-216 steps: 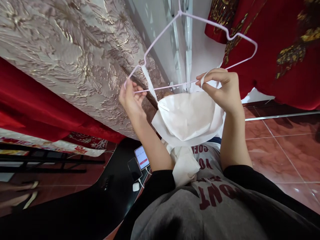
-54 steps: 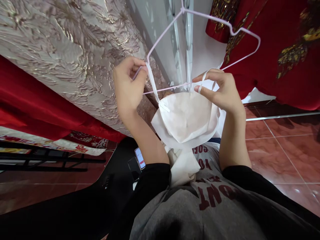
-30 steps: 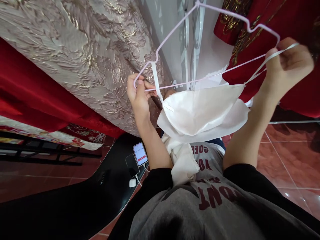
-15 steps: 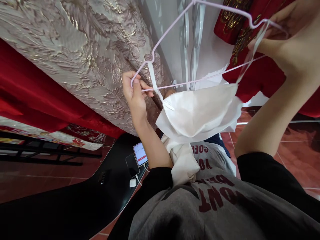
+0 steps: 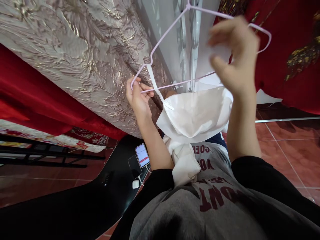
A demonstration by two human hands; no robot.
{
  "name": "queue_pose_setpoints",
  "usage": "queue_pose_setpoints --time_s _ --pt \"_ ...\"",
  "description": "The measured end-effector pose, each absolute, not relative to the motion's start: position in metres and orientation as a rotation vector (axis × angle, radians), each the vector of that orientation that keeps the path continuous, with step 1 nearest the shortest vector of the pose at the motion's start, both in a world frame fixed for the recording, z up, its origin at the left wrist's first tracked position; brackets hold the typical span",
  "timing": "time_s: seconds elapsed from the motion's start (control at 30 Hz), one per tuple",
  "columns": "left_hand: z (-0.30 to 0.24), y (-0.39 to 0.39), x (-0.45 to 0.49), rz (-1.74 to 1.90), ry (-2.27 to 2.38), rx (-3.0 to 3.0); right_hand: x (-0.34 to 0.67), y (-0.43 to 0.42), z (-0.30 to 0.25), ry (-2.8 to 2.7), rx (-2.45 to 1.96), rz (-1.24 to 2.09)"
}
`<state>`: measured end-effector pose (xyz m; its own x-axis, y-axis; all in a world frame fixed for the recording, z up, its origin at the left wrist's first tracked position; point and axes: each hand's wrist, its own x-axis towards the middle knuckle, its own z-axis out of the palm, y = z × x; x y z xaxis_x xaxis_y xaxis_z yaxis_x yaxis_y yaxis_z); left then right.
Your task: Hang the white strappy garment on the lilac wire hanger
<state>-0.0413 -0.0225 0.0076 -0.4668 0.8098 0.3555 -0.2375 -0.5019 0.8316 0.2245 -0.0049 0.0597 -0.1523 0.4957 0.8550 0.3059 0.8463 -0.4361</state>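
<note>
From the head camera, a lilac hanger (image 5: 170, 29) is held out before the person, its neck pointing away to the top and its long axis running crosswise, the right end higher. The left hand (image 5: 139, 91) grips the hanger's left corner. A white garment (image 5: 197, 110) hangs below the bar, wide across, its left strap (image 5: 153, 80) looped at the hanger's notch. The right hand (image 5: 232, 53), blurred, is spread wide before the hanger's right half; whether it touches anything cannot be told.

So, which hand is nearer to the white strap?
Left: the left hand holds the hanger beside the white strap; the right hand is toward the hanger's other end.
</note>
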Motion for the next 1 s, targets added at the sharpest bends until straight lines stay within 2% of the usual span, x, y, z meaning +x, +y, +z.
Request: queue_pose_setpoints --time_s 0.1,0.23,0.37,0.6,0.8,1.0 --pt "0.005 -0.02 -0.04 2.013 0.938 0.872 0.21 0.003 0.036 -2.012 -0.781 0.455" --pt "-0.001 -0.021 -0.041 1.752 1.089 0.943 0.197 -0.001 0.005 -1.91 -0.919 0.317" --pt "0.004 -0.038 -0.043 1.513 1.072 1.229 0.193 -0.015 -0.001 -1.846 -0.893 0.284" --pt "0.033 -0.087 -0.047 1.52 1.228 1.557 0.203 -0.02 0.004 -1.823 -0.889 0.245" --pt "0.039 -0.086 -0.037 1.778 1.369 1.571 0.204 -0.024 0.003 -1.834 -0.839 0.226" --pt "0.037 -0.098 -0.044 1.627 1.425 1.719 0.208 -0.021 0.0 -1.842 -0.834 0.227"
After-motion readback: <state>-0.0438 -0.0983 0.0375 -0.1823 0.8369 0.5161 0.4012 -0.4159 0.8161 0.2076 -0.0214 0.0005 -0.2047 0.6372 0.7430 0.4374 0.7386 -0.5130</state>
